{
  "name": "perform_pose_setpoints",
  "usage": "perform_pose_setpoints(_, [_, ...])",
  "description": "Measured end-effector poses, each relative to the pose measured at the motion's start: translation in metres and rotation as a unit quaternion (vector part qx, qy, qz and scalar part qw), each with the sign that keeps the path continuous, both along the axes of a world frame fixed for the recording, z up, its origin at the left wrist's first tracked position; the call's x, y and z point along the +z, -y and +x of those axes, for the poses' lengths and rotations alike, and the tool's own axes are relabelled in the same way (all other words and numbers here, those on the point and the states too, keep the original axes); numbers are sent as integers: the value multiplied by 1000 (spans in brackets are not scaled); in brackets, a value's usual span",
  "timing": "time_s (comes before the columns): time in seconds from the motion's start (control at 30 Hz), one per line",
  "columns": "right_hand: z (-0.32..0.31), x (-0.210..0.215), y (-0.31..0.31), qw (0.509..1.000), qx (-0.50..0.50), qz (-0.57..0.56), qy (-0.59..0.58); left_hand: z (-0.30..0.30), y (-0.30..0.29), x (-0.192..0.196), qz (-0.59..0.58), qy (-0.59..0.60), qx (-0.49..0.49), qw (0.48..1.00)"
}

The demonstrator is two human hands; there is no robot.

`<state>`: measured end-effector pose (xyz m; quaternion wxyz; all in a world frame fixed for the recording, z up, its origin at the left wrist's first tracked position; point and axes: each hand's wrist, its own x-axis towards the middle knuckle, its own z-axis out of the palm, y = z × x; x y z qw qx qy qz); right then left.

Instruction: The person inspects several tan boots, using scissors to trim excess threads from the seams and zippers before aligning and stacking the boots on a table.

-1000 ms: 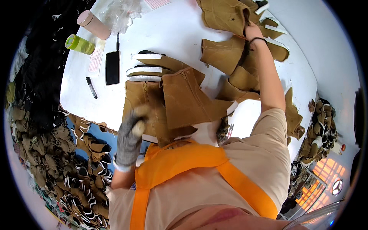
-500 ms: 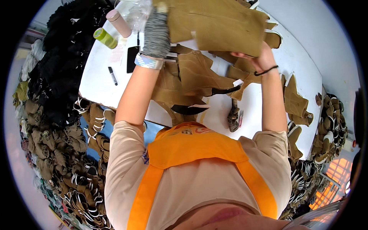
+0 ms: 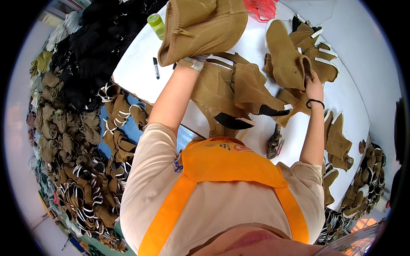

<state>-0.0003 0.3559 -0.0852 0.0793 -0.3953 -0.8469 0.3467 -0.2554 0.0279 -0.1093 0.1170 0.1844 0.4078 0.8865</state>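
1. A white table (image 3: 132, 64) with a curved near edge carries the work; tan suede boot uppers lie on it, and more are heaped on the floor at the person's left, below a black heap (image 3: 85, 38) of the same kind.
2. The left hand (image 3: 197, 59) is mostly hidden behind a large tan suede boot upper (image 3: 205, 25) raised above the table; its grip appears closed on the lower edge of that piece, with only a grey glove cuff showing at the wrist.
3. The right hand (image 3: 314, 87), a black band on its wrist, has its grip pinched on the rim of a second tan suede boot upper (image 3: 284, 59) standing on the table — a stack of similar pieces with white-edged tabs (image 3: 318, 47) lies just beyond it.
4. Between the two grips, flat tan pieces with black straps (image 3: 239, 91) lie spread on the table.
5. Left of the left grip stand a lime-green cylinder (image 3: 156, 23) and a black marker pen (image 3: 156, 68), near the table's left edge.
6. No box or tray shows — a red bag (image 3: 260, 6) lies at the far edge.
7. Bare white table lies beyond the right grip, toward the far right.
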Motion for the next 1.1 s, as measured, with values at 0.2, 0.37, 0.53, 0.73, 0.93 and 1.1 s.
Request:
perform_pose_setpoints(0.2, [-14,-9,8,964,58,204,162,11,-6,-6,-218,-207,76,951])
perform_pose_setpoints(0.37, [-29,-14,-10,970,40,174,167,12,-21,-12,-350,-395,136,838])
perform_pose_setpoints(0.53, [-36,-12,-12,958,93,257,91,14,-29,-17,-458,-486,188,720])
perform_pose_setpoints(0.73, [-62,65,105,863,281,-312,-280,15,-43,-24,-458,-506,155,714])
perform_pose_setpoints(0.93, [-126,40,111,780,183,-460,-383,7,-45,-38,-457,-395,-47,795])
perform_pose_setpoints(1.1, [-186,-27,52,868,136,-306,-367,40,56,-4,-369,-100,-50,923])
